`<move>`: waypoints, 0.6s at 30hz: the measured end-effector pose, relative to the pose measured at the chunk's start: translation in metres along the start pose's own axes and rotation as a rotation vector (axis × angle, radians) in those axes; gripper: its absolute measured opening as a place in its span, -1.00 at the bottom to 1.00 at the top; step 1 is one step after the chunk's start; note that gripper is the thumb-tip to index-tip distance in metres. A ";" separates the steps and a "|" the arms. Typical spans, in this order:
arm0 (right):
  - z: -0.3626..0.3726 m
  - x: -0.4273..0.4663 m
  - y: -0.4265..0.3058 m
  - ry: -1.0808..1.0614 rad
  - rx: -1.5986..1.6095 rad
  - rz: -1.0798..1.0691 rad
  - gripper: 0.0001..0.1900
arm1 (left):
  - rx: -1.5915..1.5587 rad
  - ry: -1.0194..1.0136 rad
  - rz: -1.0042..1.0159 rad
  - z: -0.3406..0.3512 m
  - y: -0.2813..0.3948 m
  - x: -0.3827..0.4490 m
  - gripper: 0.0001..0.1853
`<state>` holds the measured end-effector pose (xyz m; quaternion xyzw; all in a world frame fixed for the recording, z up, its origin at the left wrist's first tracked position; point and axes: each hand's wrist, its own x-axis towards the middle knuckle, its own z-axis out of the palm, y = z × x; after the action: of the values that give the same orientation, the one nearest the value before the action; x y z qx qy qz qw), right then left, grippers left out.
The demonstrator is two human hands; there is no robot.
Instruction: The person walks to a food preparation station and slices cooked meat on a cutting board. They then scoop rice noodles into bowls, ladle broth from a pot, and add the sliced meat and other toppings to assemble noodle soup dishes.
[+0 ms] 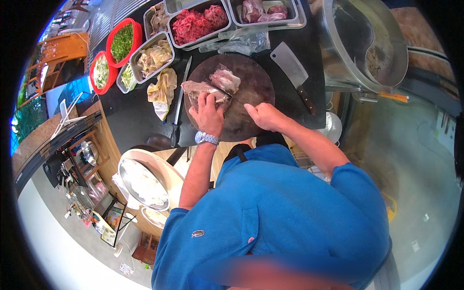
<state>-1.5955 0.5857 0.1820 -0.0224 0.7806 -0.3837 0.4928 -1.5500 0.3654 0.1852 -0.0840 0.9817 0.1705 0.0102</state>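
Observation:
On a round, dark chopping board (250, 119) lies a piece of meat (197, 88), pressed down by the spread fingers of my left hand (208, 116), which wears a metal watch. My right hand (266, 115) grips a knife (221, 90), its handle mostly hidden in the fist. The narrow blade lies between that piece and a second chunk of meat (225, 79) just beyond it. Left of the board rests a sharpening steel (180, 98) with a black handle. A cleaver (290, 65) with a wooden handle lies to the right.
Metal trays of red shredded meat (195, 25), meat chunks (268, 11) and pale sliced meat (154, 58) line the far side. Red baskets hold chopped greens (125, 42) and sliced onion (100, 74). A yellow-stained cloth glove (162, 93) lies nearer. A large metal pot (328, 43) stands right.

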 end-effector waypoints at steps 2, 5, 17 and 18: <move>0.009 0.010 0.001 0.111 -0.046 -0.132 -0.22 | 0.019 0.011 0.014 0.002 -0.001 0.000 -0.45; 0.026 0.048 -0.010 0.199 -0.057 -0.191 -0.22 | -0.011 -0.020 -0.023 0.003 -0.001 0.001 -0.46; 0.008 0.020 0.001 0.178 -0.003 -0.164 -0.18 | -0.265 -0.019 -0.064 -0.003 -0.041 0.011 -0.43; 0.003 0.018 -0.003 0.100 0.040 -0.119 -0.18 | -0.252 -0.014 -0.054 -0.002 -0.042 0.010 -0.43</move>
<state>-1.6031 0.5740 0.1699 -0.0397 0.7938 -0.4284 0.4299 -1.5530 0.3245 0.1724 -0.1100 0.9498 0.2925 0.0112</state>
